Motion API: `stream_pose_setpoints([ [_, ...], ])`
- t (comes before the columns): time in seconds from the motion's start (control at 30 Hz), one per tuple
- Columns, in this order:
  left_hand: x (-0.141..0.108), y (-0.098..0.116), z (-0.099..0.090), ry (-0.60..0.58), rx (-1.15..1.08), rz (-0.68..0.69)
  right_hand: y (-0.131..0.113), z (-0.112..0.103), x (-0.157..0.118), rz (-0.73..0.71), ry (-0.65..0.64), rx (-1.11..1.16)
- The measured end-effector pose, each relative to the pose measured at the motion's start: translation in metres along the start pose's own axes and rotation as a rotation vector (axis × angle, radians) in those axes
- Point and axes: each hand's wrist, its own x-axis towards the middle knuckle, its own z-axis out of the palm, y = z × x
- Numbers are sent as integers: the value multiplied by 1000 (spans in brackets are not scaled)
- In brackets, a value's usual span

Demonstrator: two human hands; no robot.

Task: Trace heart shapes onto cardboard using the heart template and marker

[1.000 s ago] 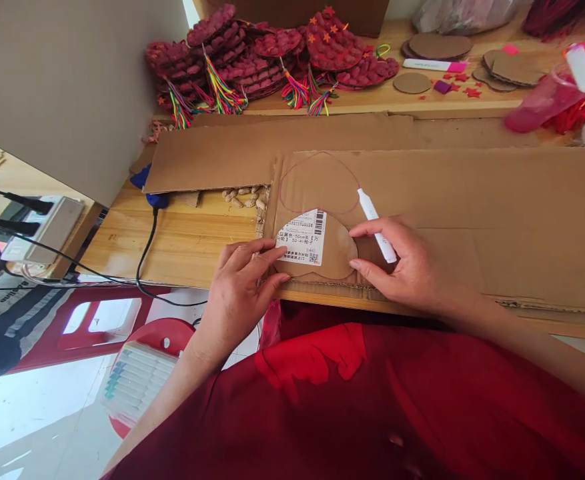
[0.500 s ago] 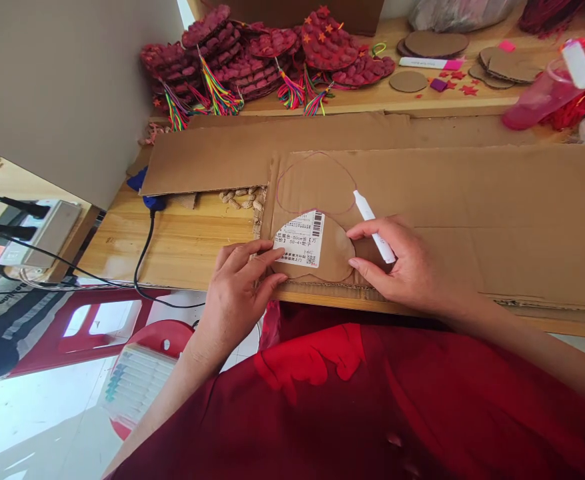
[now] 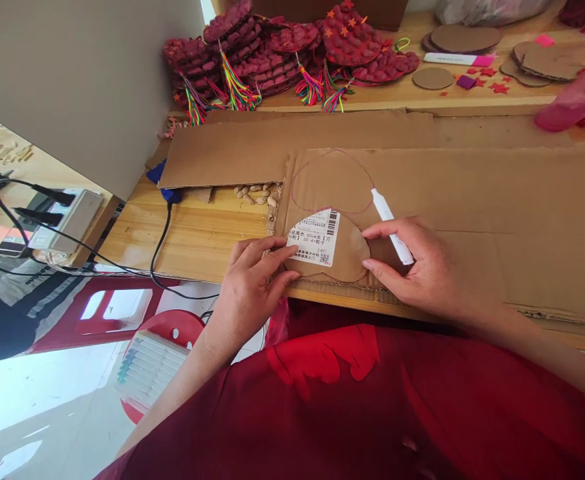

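A cardboard cutout (image 3: 355, 250) with a rounded outline and a white printed label (image 3: 317, 245) lies flat on a large cardboard sheet (image 3: 462, 200), close to its front edge. My left hand (image 3: 255, 277) holds the cutout's left side, fingers on top and thumb at the lower edge. At its right edge rest the thumb and index finger of my right hand (image 3: 417, 260). Tucked in that same hand is a white marker (image 3: 386, 212), its tip end pointing up and away. Just above the cutout, a curved outline drawn in purplish-red shows on the sheet.
Red peanut-covered pieces with colourful tassels (image 3: 277, 60) are stacked at the back. Cardboard discs (image 3: 465, 39), another marker (image 3: 457, 59) and a pink cup (image 3: 569, 103) stand right of them. A power strip (image 3: 67, 220) and black cables lie left. Peanuts (image 3: 257, 194) sit beside the sheet.
The whole view has shifted, so everything appears farther right. Both hands, the cutout and the marker keep nearly the same positions relative to each other.
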Motion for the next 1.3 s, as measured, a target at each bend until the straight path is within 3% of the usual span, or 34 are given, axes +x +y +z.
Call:
stream_pose_setpoints([
  [0.9, 0, 0, 0, 2, -24, -21, 1, 3, 2, -14, 15, -14],
  [1.07, 2, -2, -4, -28, -98, -72, 1, 3, 2, -9, 12, -34],
  [1.3, -3, -8, 1, -8, -321, -244, 2, 2, 2, -41, 25, -43],
])
